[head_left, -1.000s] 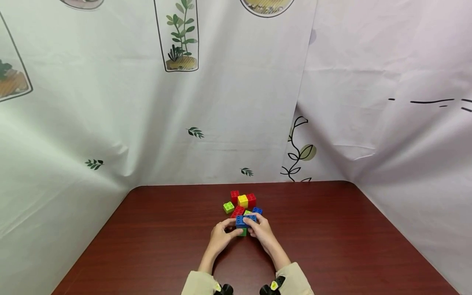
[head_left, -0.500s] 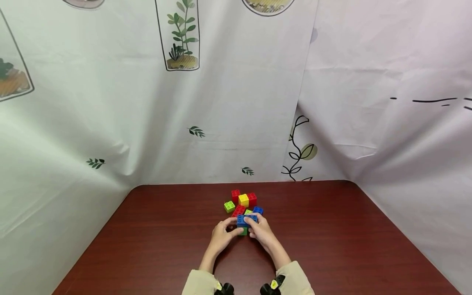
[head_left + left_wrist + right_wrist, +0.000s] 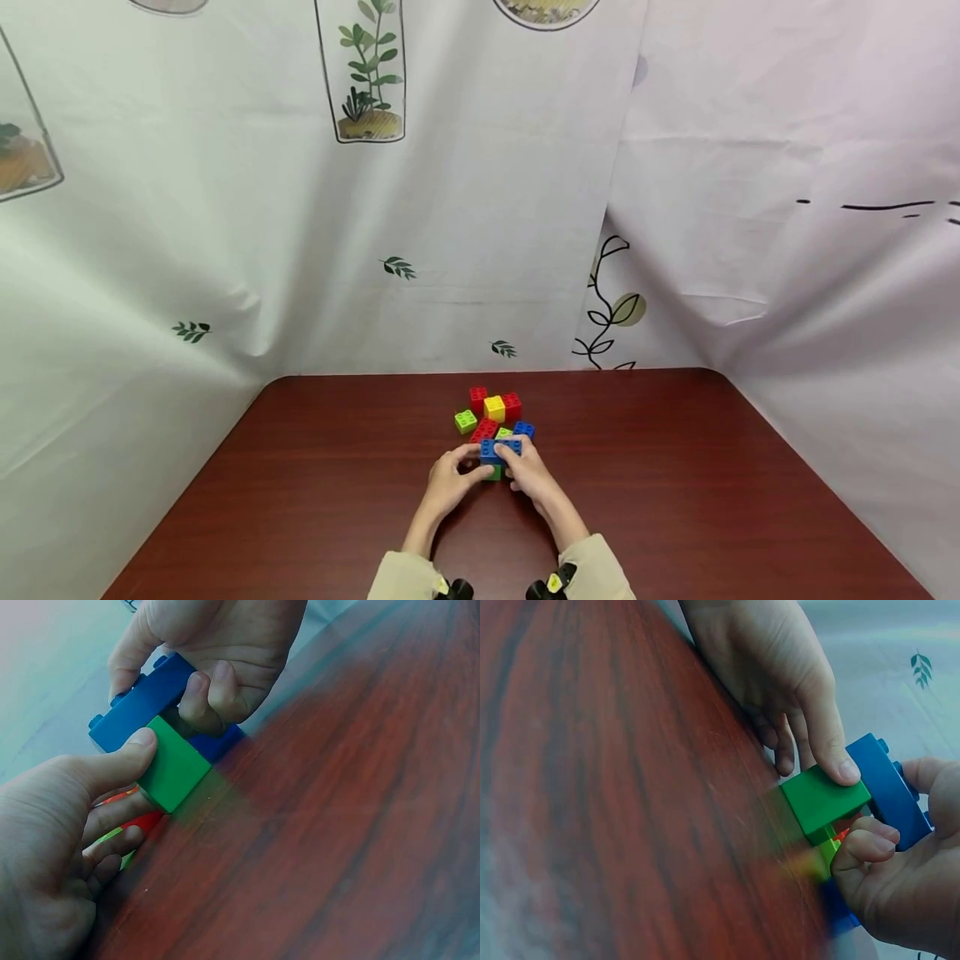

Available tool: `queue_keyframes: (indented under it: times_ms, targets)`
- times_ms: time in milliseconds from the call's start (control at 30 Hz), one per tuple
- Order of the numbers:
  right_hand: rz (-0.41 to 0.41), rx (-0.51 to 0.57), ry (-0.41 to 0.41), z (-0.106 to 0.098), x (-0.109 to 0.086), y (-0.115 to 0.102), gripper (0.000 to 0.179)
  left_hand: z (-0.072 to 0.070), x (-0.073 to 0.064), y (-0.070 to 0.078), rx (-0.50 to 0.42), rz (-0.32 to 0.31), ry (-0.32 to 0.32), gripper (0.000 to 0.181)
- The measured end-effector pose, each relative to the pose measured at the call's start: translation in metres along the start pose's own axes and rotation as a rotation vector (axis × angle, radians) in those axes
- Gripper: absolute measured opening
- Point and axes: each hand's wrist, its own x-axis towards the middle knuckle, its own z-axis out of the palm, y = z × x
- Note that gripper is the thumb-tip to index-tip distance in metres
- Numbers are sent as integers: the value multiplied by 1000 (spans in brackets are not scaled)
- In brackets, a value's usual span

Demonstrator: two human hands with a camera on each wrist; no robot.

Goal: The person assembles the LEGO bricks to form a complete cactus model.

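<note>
A long blue toy brick (image 3: 488, 453) with studs on top sits over one end of a green toy brick (image 3: 826, 801), its other end jutting out to the right. My left hand (image 3: 448, 483) pinches the green brick, thumb on its near face and fingers behind. With its thumb on the studs, my right hand (image 3: 536, 477) grips the jutting end of the blue brick; two of its fingers curl below, as the left wrist view shows. The green brick stands at the tabletop (image 3: 322, 825). In the head view, the hands partly cover both bricks.
Loose bricks lie just behind the hands: a yellow one (image 3: 494, 408), red ones (image 3: 478, 398), a lime one (image 3: 465, 422), and another blue one (image 3: 524, 429). A pale printed cloth (image 3: 465, 208) hangs behind the table's far edge.
</note>
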Motion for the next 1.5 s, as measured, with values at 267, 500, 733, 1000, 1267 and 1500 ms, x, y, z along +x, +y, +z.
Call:
queue_keyframes:
  times_ms: [267,500,733,1000,1267,1500]
  targets:
    - [20,-11,5,-7,0,-5,57,3,4,5,-4,16,-5,45]
    - [36,28,-9,-9,2,-5,59,4,5,5,0,29,1,44]
    - [60,124,-52,-7,-1,0,58,3,-1,2,-9,17,0,42]
    - [18,217,-137,-8,3,5,55,0,-3,1,-22,32,14,41]
    - [-16,208,-180,-14,3,6,55,-1,-2,3,-15,15,8,42]
    - [-22,210,-193,-13,3,12,63,-2,-6,3,-13,12,-7,44]
